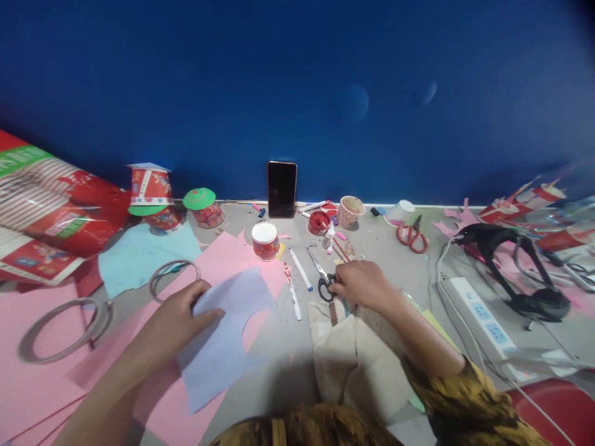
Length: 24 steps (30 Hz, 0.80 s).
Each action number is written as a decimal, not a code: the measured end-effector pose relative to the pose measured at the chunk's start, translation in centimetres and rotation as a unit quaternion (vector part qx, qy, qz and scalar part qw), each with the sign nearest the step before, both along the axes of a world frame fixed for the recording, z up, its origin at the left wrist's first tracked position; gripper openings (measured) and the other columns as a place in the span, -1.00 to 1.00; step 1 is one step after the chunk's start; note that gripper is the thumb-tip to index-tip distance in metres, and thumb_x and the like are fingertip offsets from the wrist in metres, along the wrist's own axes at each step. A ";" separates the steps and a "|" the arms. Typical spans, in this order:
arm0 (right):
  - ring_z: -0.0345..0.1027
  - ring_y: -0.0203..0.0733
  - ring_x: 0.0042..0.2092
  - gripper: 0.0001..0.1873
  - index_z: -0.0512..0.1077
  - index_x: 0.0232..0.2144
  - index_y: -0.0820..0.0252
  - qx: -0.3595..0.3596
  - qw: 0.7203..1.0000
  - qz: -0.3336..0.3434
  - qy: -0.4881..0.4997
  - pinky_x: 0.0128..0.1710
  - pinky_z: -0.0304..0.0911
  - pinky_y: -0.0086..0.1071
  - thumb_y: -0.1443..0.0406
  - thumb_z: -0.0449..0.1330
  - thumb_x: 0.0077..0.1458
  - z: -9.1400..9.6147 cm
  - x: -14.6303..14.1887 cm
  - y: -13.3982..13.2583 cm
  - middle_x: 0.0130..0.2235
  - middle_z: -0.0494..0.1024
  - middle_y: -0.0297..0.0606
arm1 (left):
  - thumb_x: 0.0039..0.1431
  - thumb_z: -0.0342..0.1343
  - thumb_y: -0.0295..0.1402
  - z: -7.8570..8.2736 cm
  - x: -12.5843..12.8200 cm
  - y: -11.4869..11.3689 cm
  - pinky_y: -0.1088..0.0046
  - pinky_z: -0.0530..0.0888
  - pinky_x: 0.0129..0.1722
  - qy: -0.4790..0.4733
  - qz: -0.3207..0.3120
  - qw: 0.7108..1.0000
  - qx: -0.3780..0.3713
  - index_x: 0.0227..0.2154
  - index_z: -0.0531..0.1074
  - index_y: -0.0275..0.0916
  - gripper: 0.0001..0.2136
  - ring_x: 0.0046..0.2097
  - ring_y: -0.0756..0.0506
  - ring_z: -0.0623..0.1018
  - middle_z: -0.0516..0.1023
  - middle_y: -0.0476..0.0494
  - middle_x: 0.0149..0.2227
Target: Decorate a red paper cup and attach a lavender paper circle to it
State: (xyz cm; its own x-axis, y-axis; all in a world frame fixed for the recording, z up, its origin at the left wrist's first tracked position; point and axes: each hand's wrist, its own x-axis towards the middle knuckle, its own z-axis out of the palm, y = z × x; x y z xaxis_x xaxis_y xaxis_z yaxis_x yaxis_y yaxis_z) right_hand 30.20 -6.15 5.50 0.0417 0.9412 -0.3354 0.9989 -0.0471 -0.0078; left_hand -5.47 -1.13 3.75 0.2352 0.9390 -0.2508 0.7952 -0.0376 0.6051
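Observation:
My left hand [193,316] grips a lavender paper sheet [227,347] by its left edge, thumb on top. The sheet has a curved cut-out on its right side and lies over pink paper [162,402]. My right hand [365,285] is closed at the black handles of a pair of scissors [320,266], whose blades point away from me. Its fingertips are partly hidden. Just left of the scissors lie a white marker [301,270] and a red-and-white pen [292,291]. A beige cloth [334,350] is below my right hand.
A paper cup [265,241] stands mid-table, with a phone [282,190] upright against the wall behind. Red-handled scissors [411,236], a power strip [481,319] and a black head strap [515,266] lie right. Tape rings [65,331] and decorated cups [151,186] are left.

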 end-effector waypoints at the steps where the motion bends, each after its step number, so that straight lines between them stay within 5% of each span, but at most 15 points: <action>1: 0.68 0.14 -0.09 -0.76 0.67 -0.25 0.18 -0.009 1.000 -0.004 0.005 -0.23 0.29 -0.27 0.12 0.36 0.30 -0.2 0.2 -0.3 -0.14 0.77 0.03 | 0.01 0.24 -0.04 0.1 -0.3 -0.5 0.37 0.45 -0.35 -0.031 0.030 0.999 -0.011 -0.37 0.51 -0.07 -0.75 -0.30 -0.25 0.63 0.66 0.04 -0.37; 8: 0.64 0.08 -0.09 -0.77 0.64 -0.25 0.16 0.005 0.997 -0.063 0.046 -0.26 0.22 -0.30 0.13 0.30 0.29 -1.6 -0.7 -0.8 -0.15 0.76 -0.01 | -0.30 0.58 -0.08 1.5 -1.1 -3.7 0.33 0.63 -0.42 -0.273 0.247 0.923 -0.111 -0.19 0.69 -0.08 -0.49 -0.36 -0.30 0.71 0.78 -0.01 -0.38; 11: 0.62 0.09 -0.15 -0.87 0.62 -0.34 0.19 0.023 0.993 -0.082 0.084 -0.28 0.16 -0.28 0.26 0.29 0.19 -2.2 -0.6 -0.7 -0.22 0.74 0.01 | -0.44 0.65 -0.12 2.3 -0.9 -3.9 0.30 0.64 -0.47 -0.357 0.279 0.884 -0.119 -0.18 0.71 -0.14 -0.39 -0.43 -0.29 0.71 0.75 -0.04 -0.47; 16: 0.51 -0.07 -0.33 -0.89 0.51 -0.50 0.15 0.072 0.969 -0.120 0.205 -0.36 0.13 -0.34 0.32 0.27 0.07 -3.5 1.0 -1.2 -0.42 0.65 -0.17 | -0.35 0.62 -0.23 2.7 -0.6 -3.6 0.27 0.66 -0.50 -0.442 0.281 0.841 -0.135 -0.08 0.71 -0.21 -0.37 -0.51 -0.27 0.70 0.78 -0.12 -0.42; 21: 0.42 -0.17 -0.46 -0.75 0.58 -0.34 0.19 0.104 0.907 -0.152 0.379 -0.46 0.23 -0.37 0.12 0.29 0.11 -4.6 2.0 -1.6 -0.48 0.59 -0.24 | -0.36 0.62 -0.35 2.4 0.7 -3.3 0.32 0.69 -0.46 -0.515 0.266 0.805 -0.126 -0.05 0.70 -0.22 -0.35 -0.38 -0.33 0.77 0.82 -0.19 -0.30; 23: 0.37 -0.21 -0.47 -0.54 0.61 -0.25 0.22 0.119 0.849 -0.170 0.486 -0.51 0.19 -0.39 -0.06 0.37 0.06 -4.7 1.7 -1.5 -0.39 0.63 -0.17 | -0.35 0.65 -0.33 2.3 1.7 -3.4 0.35 0.69 -0.46 -0.542 0.277 0.784 -0.118 -0.02 0.69 -0.23 -0.33 -0.32 -0.35 0.79 0.83 -0.20 -0.27; 24: 0.31 -0.26 -0.49 -0.44 0.62 -0.25 0.23 0.117 0.794 -0.185 0.566 -0.55 0.12 -0.42 -0.14 0.44 -0.03 -4.7 1.3 -1.5 -0.35 0.64 -0.15 | -0.37 0.66 -0.33 2.2 2.2 -3.5 0.33 0.70 -0.45 -0.555 0.283 0.773 -0.122 -0.01 0.69 -0.23 -0.31 -0.29 -0.38 0.80 0.83 -0.23 -0.25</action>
State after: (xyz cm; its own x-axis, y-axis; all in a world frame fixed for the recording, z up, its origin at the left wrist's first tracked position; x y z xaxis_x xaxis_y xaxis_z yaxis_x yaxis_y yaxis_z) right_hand 31.51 -7.66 0.75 0.1269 0.9768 -0.1725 0.2626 -0.2008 -0.9438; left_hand -3.27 -4.63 5.98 0.0019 0.9272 -0.3746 -0.3707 0.3485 0.8609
